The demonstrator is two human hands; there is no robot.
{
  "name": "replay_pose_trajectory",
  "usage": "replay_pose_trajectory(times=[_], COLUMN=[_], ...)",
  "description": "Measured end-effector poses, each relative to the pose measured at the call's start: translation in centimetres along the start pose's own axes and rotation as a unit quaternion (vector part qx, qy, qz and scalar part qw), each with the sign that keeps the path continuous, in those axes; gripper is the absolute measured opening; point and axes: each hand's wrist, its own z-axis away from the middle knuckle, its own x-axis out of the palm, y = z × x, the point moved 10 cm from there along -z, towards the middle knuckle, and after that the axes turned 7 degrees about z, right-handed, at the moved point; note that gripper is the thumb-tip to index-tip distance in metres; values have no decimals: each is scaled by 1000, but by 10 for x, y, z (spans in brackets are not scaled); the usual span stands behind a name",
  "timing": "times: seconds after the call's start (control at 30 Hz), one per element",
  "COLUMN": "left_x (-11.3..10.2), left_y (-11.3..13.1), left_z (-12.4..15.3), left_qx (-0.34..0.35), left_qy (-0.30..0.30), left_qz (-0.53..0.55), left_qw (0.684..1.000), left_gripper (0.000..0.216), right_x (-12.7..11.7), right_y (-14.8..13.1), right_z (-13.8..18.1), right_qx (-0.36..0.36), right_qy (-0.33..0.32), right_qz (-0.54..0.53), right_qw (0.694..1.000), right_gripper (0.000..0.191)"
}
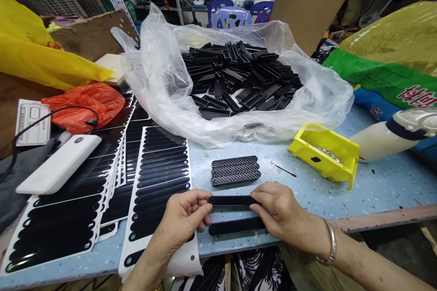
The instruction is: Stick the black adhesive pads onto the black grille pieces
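Between my two hands lies a flat black plastic strip (232,201) with rounded ends. My left hand (186,213) pinches its left end, thumb against fingers. At the other end, my right hand (282,211) grips it between thumb and fingertips. A second black strip (235,226) rests on the table just nearer to me, its right end partly under my right hand. Beyond the held strip, several black pieces with a lattice face (235,171) lie side by side. Sheets of black strip-shaped stickers (160,177) spread to the left, one beside my left forearm.
A clear plastic bag (164,100) full of black pieces (239,77) stands at the back. To the right are a yellow bin (324,154) with small metal parts, a thin black stick (285,171) and a bottle (378,141). A white power bank (61,163) lies left.
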Motion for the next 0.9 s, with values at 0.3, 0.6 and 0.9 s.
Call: replay_pose_trajectory(times=[0.3, 0.6, 0.9], left_x=[0, -1, 0], left_y=[-3, 0, 1], left_z=[-4, -4, -1], left_qx=[-19, -10, -3], left_qy=[46, 72, 46], left_qz=[-33, -37, 16], left_qw=[998, 997, 999], left_gripper=[30, 29, 44], right_x=[4, 4, 8], right_y=[2, 5, 6], right_z=[-1, 0, 4], right_qx=[12, 11, 17], right_qy=[-29, -13, 2], right_qz=[-13, -27, -19], right_qw=[999, 999, 1000], right_gripper=[18, 15, 9])
